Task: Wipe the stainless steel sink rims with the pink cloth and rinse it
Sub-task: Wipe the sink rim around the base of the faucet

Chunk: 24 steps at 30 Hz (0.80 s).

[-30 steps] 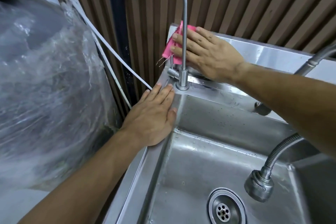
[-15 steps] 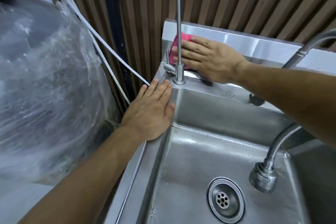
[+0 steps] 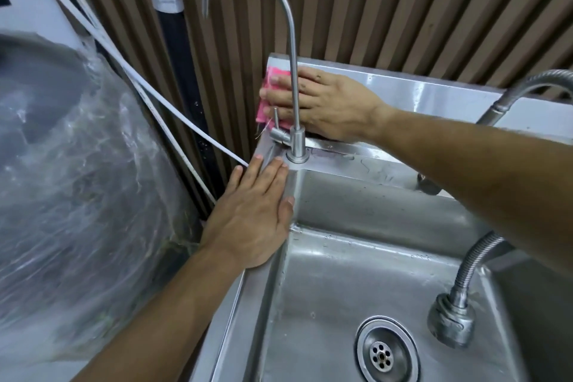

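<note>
The pink cloth [image 3: 267, 104] is pressed flat against the sink's upright back splash at its far left corner, behind the thin gooseneck tap [image 3: 293, 77]. My right hand [image 3: 322, 104] lies spread over the cloth, fingers pointing left, covering most of it. My left hand [image 3: 252, 217] rests flat, palm down, on the left rim of the stainless steel sink [image 3: 356, 164], fingertips near the tap base. It holds nothing.
A flexible metal hose with a spray head [image 3: 451, 319] hangs into the basin near the drain [image 3: 386, 353]. A large plastic-wrapped object [image 3: 77, 180] stands left of the sink. White tubing [image 3: 173, 121] and a black pipe [image 3: 183, 71] run along the slatted wall.
My right hand has kept the cloth pressed on the back splash at the left corner, shifting slightly. The left hand has stayed on the rim. The camera moved a little.
</note>
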Tool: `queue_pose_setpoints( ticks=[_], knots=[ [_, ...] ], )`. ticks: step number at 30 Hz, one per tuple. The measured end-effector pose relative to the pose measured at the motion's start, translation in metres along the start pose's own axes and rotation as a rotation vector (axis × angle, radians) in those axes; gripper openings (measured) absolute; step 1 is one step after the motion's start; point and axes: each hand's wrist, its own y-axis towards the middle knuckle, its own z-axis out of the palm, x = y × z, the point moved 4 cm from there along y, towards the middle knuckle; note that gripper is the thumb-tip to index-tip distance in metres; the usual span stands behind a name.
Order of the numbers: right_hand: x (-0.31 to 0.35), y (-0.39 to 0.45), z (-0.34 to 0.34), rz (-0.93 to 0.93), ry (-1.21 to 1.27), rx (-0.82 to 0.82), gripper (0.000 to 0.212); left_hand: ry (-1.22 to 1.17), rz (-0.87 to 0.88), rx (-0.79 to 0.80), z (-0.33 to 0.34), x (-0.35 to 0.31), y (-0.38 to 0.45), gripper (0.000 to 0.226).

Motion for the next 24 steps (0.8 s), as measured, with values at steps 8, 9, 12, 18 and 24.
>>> queue_pose_setpoints(
  ticks=[8, 9, 12, 18, 24],
  knots=[
    [0.037, -0.076, -0.001, 1.006, 0.469, -0.164, 0.055, -0.027, -0.006, -0.005, -0.002, -0.002, 0.0, 0.07],
    [0.037, -0.07, -0.002, 1.093, 0.49, -0.171, 0.055, -0.023, -0.004, -0.009, -0.002, -0.001, 0.0, 0.071],
    [0.038, -0.025, -0.006, 1.018, 0.485, -0.179, 0.056, 0.006, -0.012, -0.009, -0.001, -0.002, 0.0, 0.071],
    [0.008, -0.015, -0.005, 0.55, 0.395, -0.134, 0.057, -0.007, -0.002, -0.012, -0.001, -0.001, -0.001, 0.074],
    [0.019, -0.063, -0.009, 1.001, 0.526, -0.188, 0.052, 0.01, -0.01, -0.006, -0.001, -0.002, -0.001, 0.073]
  ],
)
